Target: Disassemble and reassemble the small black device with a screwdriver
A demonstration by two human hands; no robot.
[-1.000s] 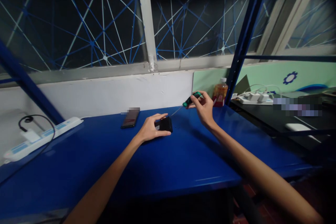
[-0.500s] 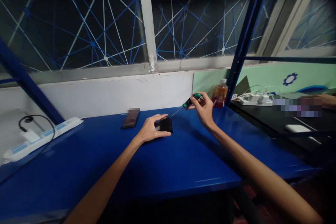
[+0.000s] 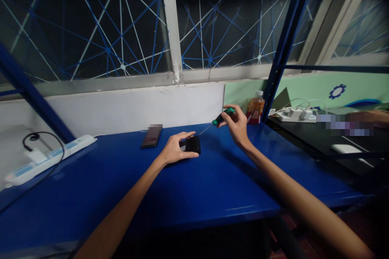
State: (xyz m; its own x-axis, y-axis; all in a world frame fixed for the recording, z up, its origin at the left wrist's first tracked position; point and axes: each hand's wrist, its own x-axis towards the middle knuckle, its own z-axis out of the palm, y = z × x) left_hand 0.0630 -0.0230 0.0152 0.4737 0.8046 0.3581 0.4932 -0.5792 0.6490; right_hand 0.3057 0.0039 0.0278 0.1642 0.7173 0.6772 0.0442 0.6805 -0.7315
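Observation:
A small black box-like device (image 3: 192, 145) lies on the blue table (image 3: 194, 194), and my left hand (image 3: 176, 148) grips it from the left, thumb along the near side and fingers along the far side. My right hand (image 3: 236, 123) is closed round the green and black handle of a screwdriver (image 3: 223, 116). The thin shaft slants down to the left, its tip at the far right corner of the device. Whether the tip sits in a screw is too small to tell. Part of the device is hidden under my left palm.
A dark phone (image 3: 152, 136) lies behind my left hand. At the left is a white power strip (image 3: 51, 160) with a black cable. A drink bottle (image 3: 255, 108) stands by the blue post (image 3: 275, 60). Another person's hand (image 3: 364, 117) shows over the black table (image 3: 322, 133) at the right.
The view has shifted very slightly. Both hands keep their hold, and the device and screwdriver stay in practically the same place.

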